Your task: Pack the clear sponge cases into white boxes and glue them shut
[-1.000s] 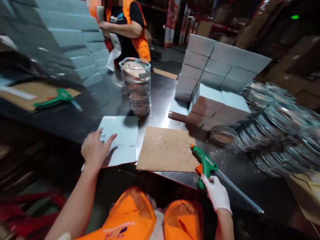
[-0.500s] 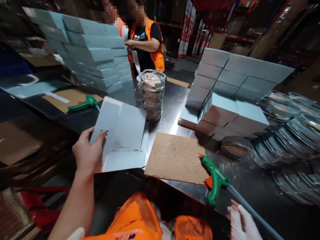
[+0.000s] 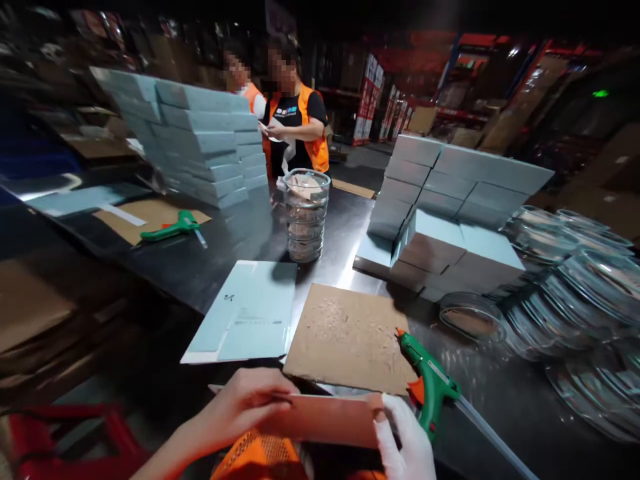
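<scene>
Both hands hold a flat brown card piece point(image 3: 330, 419) low in front of me, near the table's front edge. My left hand point(image 3: 245, 407) is bare and grips its left end. My right hand point(image 3: 407, 440) wears a white glove and grips its right end. A green glue gun point(image 3: 427, 383) lies on the steel table just right of a brown cardboard mat point(image 3: 350, 337). A flat pale-blue box blank point(image 3: 245, 310) lies left of the mat.
A stack of clear round containers point(image 3: 305, 213) stands mid-table. Pale-blue boxes are stacked at the right point(image 3: 450, 200) and at the left point(image 3: 200, 140). Clear lids point(image 3: 575, 280) lie heaped at far right. Another green glue gun point(image 3: 173, 227) rests far left. Two people in orange vests point(image 3: 295, 120) stand opposite.
My left hand has let go of the pale-blue blank, which now lies flat on the table. Both hands now hold a brown card piece. The glue gun stays on the table.
</scene>
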A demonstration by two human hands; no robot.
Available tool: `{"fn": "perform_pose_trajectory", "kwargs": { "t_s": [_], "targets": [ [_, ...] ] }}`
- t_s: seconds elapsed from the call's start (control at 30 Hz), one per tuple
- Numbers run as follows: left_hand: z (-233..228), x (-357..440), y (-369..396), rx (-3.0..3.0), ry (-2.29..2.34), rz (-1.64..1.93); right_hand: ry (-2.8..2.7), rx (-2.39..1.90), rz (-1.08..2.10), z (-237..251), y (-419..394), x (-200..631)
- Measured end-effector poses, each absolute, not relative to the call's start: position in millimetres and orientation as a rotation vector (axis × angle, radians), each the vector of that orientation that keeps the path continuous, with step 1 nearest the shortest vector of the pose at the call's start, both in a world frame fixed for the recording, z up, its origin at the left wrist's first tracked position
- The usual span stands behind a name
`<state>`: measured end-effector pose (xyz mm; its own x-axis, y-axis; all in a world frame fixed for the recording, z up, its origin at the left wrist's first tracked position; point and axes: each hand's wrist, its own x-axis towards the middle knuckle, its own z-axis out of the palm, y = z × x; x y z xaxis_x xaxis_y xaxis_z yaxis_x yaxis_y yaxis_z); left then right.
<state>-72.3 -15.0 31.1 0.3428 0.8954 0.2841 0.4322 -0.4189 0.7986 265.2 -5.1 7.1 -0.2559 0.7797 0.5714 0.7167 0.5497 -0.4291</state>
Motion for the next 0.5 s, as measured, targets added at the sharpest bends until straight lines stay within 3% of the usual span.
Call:
{"fn": "perform_pose_trajectory", "kwargs": {
  "t_s": [0.23,0.37,0.5],
  "targets": [
    [30,-78,-18,1.958,1.196,0.971,-1.904,-1.068,0.066,-1,0,270],
    [25,-76,-19,1.972,1.183,0.904,-1.986,-1.046,0.546,6,-6,276],
    [20,-80,-16,1.831,1.153,0.876,-1.806,-1.15,1.379,27,-12,266]
  ]
}}
